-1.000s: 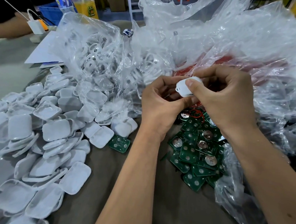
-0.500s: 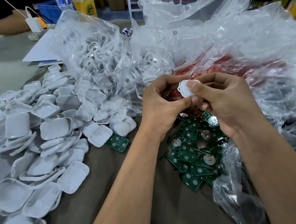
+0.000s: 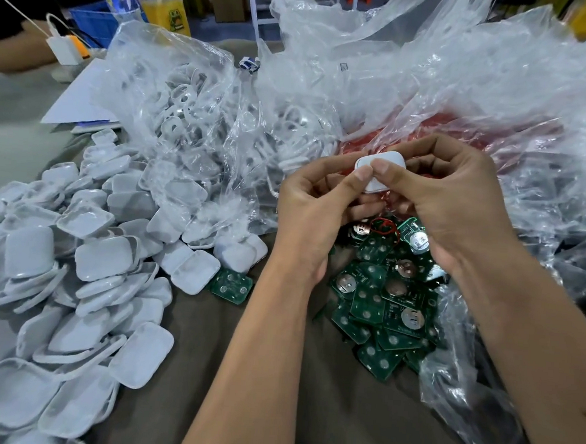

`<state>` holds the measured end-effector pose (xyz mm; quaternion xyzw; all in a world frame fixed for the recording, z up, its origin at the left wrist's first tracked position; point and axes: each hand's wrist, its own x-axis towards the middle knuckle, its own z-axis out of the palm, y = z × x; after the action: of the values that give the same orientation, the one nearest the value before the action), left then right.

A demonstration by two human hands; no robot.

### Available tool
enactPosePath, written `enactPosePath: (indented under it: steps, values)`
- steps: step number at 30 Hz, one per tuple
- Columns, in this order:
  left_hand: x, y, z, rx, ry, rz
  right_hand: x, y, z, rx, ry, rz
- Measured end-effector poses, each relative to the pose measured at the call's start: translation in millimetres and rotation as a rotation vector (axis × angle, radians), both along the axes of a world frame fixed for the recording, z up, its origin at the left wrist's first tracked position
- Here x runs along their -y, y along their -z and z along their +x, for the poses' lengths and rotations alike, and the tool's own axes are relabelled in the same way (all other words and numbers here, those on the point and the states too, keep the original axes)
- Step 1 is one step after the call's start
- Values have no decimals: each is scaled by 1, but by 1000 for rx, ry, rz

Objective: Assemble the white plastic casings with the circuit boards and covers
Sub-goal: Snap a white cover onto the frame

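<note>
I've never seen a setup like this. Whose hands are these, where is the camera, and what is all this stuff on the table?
There is no machine here: a person works with two bare hands, and one wide-angle camera worn on their head looks forward and down, so you see the arms from above.

The left hand and right hand together pinch one small white casing, thumbs pressing on its top face, held above the table.

On the grey-brown table lie the parts: a big heap of white plastic shells on the left, a pile of green circuit boards under the hands, some showing round silver coin cells, and one stray green board beside the heap. Behind are crumpled clear plastic bags, one holding more white parts.
</note>
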<state>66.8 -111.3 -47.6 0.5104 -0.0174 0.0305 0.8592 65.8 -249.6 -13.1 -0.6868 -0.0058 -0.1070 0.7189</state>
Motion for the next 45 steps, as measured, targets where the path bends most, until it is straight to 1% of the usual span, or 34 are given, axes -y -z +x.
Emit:
enactPosePath:
  steps: [6,9,12,20,25,30,41,45]
  values:
    - [0,1,0,-8,-41,-9,0,0,0,-10,-35,9]
    - [-1,1,0,0,-34,9,-1,2,0,-4,-11,-39]
    - [0,0,-1,6,-33,31,-2,3,0,-2,18,-43]
    - [0,2,-2,77,-3,118,-1,3,2,2,35,-10]
    - [-2,0,-3,134,54,267,-1,4,2,15,38,-33]
    - [-2,-2,-4,166,57,304,0,4,2,23,5,-18]
    - [-1,1,-3,140,20,297,0,5,3,9,14,-60]
    - [-2,1,-2,105,28,257,0,7,5,33,5,-65]
